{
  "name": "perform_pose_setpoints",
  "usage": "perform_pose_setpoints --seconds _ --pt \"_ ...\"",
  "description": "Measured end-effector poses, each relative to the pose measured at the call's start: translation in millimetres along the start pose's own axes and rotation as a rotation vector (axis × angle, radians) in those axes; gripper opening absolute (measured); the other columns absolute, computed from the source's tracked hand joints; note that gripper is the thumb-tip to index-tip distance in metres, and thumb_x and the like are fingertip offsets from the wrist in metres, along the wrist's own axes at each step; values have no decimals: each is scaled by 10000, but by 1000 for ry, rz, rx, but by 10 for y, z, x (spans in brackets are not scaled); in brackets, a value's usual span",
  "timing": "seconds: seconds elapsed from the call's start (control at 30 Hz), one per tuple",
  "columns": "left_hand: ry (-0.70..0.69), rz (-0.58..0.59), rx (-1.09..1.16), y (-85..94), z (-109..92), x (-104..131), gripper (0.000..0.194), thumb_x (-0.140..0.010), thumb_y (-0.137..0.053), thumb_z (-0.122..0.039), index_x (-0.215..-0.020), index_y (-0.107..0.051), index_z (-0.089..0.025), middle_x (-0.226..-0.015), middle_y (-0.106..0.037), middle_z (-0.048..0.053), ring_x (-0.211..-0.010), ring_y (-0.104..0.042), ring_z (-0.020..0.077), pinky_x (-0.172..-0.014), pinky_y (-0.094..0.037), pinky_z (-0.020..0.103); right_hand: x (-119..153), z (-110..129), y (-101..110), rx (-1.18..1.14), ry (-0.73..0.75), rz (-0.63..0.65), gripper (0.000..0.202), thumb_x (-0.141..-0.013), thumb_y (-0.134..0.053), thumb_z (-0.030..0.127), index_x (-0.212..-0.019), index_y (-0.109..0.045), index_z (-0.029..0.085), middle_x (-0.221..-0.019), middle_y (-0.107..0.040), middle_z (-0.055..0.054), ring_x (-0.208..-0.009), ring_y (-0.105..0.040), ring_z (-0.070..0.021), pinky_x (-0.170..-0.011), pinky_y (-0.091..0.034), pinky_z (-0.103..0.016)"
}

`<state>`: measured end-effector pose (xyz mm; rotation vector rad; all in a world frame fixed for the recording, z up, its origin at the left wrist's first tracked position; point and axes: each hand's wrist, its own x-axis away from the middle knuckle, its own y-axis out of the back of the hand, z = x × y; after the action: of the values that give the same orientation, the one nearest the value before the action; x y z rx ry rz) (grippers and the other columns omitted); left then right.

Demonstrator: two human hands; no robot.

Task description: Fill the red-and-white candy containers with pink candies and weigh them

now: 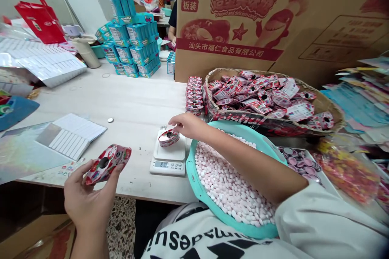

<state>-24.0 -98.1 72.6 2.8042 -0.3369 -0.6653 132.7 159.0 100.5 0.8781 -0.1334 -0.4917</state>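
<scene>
My left hand (92, 192) grips a small red and pink printed candy box (108, 164) with a dark round spot on its side, held above the table's front edge. On a white digital scale (168, 166) rests another such box, an open-topped carton (169, 138) with a dark round spot inside. My right hand (187, 124) is just above and beside that carton, fingers curled together; whether they touch it or hold something is hidden. Under my right forearm, a turquoise basin (192, 170) holds many small pale pink and white candies.
Filled candy boxes lie in a large oval tray (209, 105), beside a row of boxes (194, 95). A big cardboard carton (231, 58) stands behind. Stacked blue boxes (130, 40) are farther left. Round lids (299, 164) lie right. Another person's arm (172, 34) shows behind.
</scene>
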Motion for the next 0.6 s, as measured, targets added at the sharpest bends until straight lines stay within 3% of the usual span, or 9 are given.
perform_pose_setpoints --seconds 0.1,0.2,0.33,0.47,0.6 --pt "-66 -44 -31 -4 73 -32 659 -538 -882 -378 -1107 -646 -141 -1006 -663 84 -900 -697 294 -914 -564 563 226 13 173 69 14 -42 298 -850 -620 77 -1111 -731 171 -1055 -755 -90 -902 -688 -180 -881 -512 -304" --pt "-176 -50 -77 -26 148 -35 619 -539 -881 -373 -1069 -674 -129 -982 -673 75 -900 -691 276 -893 -579 502 709 -15 425 162 6 -97 298 -879 -575 104 -1118 -730 192 -1086 -754 -88 -930 -696 -202 -904 -522 -340" --pt "-187 -4 -110 -97 209 -16 607 -567 -872 -399 -1079 -685 -130 -983 -684 63 -866 -681 238 -852 -591 423 1532 -204 635 121 -245 -163 233 -876 -570 201 -1034 -740 214 -1033 -767 -64 -875 -708 -208 -804 -559 -325" --pt "-73 111 -305 -180 376 -24 671 -607 -845 -487 -1156 -663 -147 -1070 -686 76 -899 -677 247 -885 -569 434 2100 -450 538 36 -448 -198 193 -849 -602 307 -957 -739 226 -1004 -771 -75 -902 -719 -248 -776 -584 -360" --pt "-6 247 -417 -268 677 21 696 -673 -794 -523 -1246 -614 -170 -1146 -678 107 -935 -675 266 -927 -545 468 2243 -583 287 4 -489 -376 194 -861 -589 338 -915 -729 214 -970 -763 -82 -893 -714 -250 -810 -584 -385"
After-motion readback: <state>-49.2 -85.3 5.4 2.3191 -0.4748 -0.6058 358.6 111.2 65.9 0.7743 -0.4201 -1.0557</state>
